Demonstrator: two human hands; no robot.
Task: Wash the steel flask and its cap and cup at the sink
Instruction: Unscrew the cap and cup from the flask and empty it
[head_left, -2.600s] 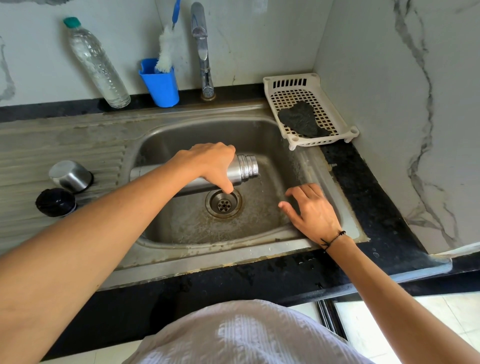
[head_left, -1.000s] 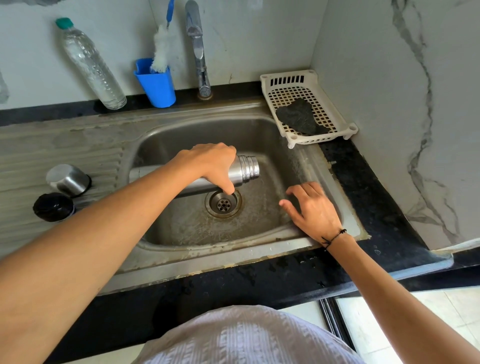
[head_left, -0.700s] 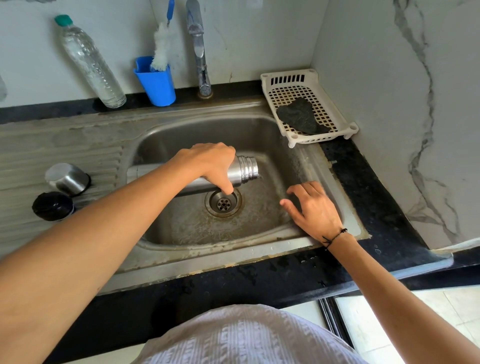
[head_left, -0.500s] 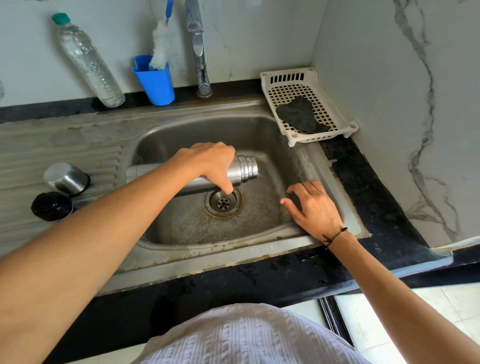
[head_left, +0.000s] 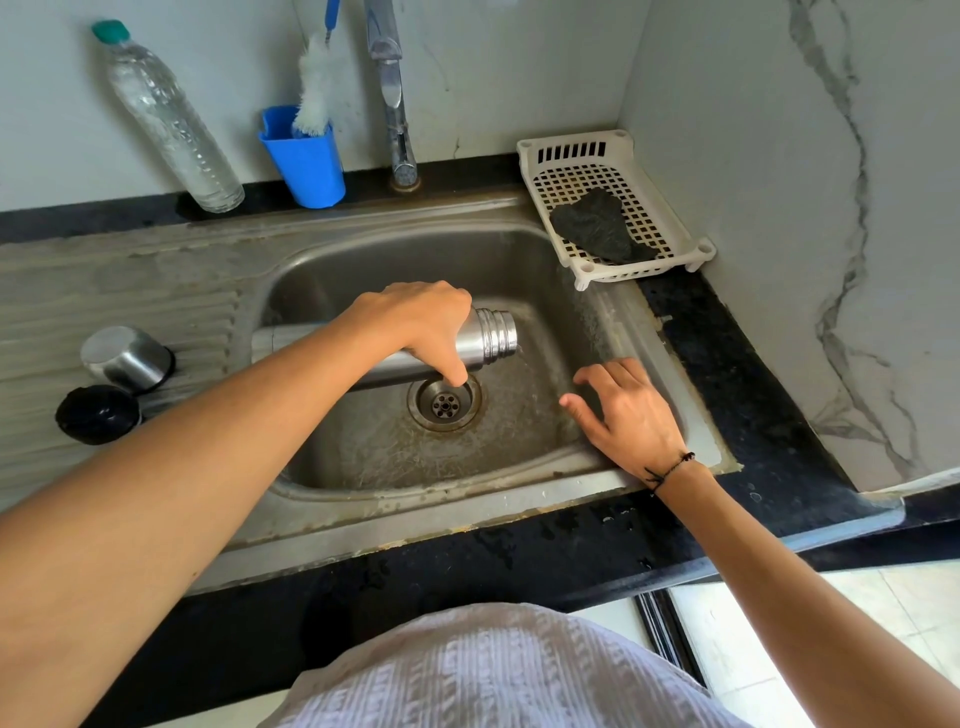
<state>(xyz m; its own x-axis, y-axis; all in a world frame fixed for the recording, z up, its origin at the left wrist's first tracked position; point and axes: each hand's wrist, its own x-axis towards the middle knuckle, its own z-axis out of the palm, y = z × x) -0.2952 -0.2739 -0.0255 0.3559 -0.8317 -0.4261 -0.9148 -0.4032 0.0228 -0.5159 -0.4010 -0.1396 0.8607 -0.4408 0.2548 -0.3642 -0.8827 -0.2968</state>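
Flask (head_left: 485, 338) sideways (mouth pointing right)

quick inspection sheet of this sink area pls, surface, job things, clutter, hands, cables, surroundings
surface: steel sink with ribbed drainboard at its left, set in a black counter; basin looks stained around the drain
job's things: steel flask lying sideways over the basin, mouth open, pointing right; steel cup upside down and black cap on the drainboard
clutter: plastic bottle, blue holder with a bottle brush, white basket with a dark scrubber
grippers: left hand grips the flask; right hand open, holding nothing, at the basin's right side
cables: nothing seen
surroundings: tap, no stream seen from it; marbled walls
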